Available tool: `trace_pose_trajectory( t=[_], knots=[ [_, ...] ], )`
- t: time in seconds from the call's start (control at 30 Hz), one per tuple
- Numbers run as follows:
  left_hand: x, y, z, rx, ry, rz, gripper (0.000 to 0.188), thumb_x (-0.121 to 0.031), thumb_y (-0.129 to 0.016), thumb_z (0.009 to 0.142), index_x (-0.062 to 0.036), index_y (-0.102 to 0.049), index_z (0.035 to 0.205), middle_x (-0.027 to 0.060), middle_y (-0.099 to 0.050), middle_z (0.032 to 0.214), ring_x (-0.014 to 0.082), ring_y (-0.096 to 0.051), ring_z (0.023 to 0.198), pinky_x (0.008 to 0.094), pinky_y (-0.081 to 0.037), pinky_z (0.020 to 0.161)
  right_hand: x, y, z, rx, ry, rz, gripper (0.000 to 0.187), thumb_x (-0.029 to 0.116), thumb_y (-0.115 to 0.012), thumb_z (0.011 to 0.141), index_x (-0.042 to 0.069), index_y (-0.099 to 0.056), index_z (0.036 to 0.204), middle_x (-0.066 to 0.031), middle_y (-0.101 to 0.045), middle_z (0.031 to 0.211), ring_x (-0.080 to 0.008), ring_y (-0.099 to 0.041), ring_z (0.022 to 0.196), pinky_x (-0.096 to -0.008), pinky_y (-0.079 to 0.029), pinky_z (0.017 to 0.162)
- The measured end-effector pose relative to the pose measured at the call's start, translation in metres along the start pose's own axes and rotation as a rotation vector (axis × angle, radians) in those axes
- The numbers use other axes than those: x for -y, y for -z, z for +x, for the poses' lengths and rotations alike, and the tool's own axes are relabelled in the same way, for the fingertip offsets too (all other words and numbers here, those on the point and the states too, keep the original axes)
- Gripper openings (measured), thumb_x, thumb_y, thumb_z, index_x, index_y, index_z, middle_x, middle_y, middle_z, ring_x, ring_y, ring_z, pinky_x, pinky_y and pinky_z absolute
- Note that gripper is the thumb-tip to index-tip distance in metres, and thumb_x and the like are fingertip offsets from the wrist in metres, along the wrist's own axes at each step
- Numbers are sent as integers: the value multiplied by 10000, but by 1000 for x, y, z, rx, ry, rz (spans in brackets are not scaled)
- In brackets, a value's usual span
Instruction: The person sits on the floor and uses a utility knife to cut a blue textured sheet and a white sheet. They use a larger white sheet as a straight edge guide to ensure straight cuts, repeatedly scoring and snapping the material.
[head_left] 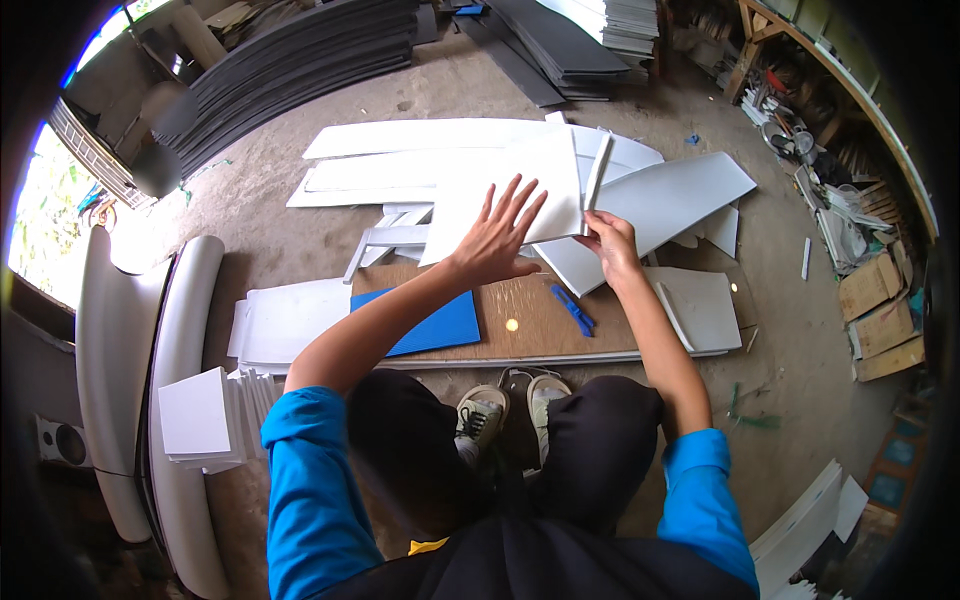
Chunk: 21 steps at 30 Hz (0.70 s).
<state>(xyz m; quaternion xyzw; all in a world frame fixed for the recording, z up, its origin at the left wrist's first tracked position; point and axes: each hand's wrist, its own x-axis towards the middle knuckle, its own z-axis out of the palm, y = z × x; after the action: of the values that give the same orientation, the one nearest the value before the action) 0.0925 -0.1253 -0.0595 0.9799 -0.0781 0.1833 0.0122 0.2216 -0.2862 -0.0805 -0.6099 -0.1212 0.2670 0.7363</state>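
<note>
White sheet point(510, 195), head view: lies at 12 o'clock from the person, over the brown board point(530, 320), long axis running 8 to 2 o'clock. Left hand point(497, 235) presses it flat, fingers spread; right hand point(612, 245) pinches its right edge beside a narrow white strip point(597, 172).

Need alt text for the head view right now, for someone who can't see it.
A seated person presses the left hand flat on a white sheet while the right hand grips its edge, above a wooden board. A blue sheet and blue knife lie on the board.
</note>
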Motion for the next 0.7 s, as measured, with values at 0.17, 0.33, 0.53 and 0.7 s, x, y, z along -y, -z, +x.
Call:
trace_pose_trajectory(
  t=[0.17, 0.33, 0.53, 0.7],
  knots=[
    [0, -29, -16, 9, 15, -128, 712, 51, -419, 741, -57, -139, 1387, 187, -156, 1424, 380, -139, 1311, 518, -169, 1058, -11, -10, -9, 174, -161, 146, 182, 152, -511, 880, -10, -575, 933, -78, -588, 860, -168, -584, 776, -316, -522, 743],
    [3, -41, -44, 123, 241, -227, 735, 162, -332, 710, -82, -174, 1385, 183, -199, 1414, 389, -178, 1296, 495, -208, 1055, -91, 33, -8, 77, -50, -675, 171, 126, -501, 868, -7, -584, 935, -111, -626, 846, -205, -614, 796, -311, -497, 727],
    [6, -77, -71, 234, 197, -130, 645, 38, -397, 790, -67, -161, 1381, 208, -213, 1400, 448, -226, 1261, 570, -266, 988, -192, 68, -36, 13, 384, -1286, 344, 49, -614, 741, -9, -493, 1058, -160, -506, 1020, -324, -472, 979, -387, -413, 838],
    [-8, -109, -71, 248, 190, -174, 711, -10, -494, 759, -71, -157, 1383, 196, -226, 1393, 429, -244, 1258, 593, -263, 972, -205, 67, -25, -50, 428, -1446, 397, 20, -600, 734, -17, -453, 1101, -167, -462, 1042, -328, -453, 976, -409, -404, 837]
  ],
)
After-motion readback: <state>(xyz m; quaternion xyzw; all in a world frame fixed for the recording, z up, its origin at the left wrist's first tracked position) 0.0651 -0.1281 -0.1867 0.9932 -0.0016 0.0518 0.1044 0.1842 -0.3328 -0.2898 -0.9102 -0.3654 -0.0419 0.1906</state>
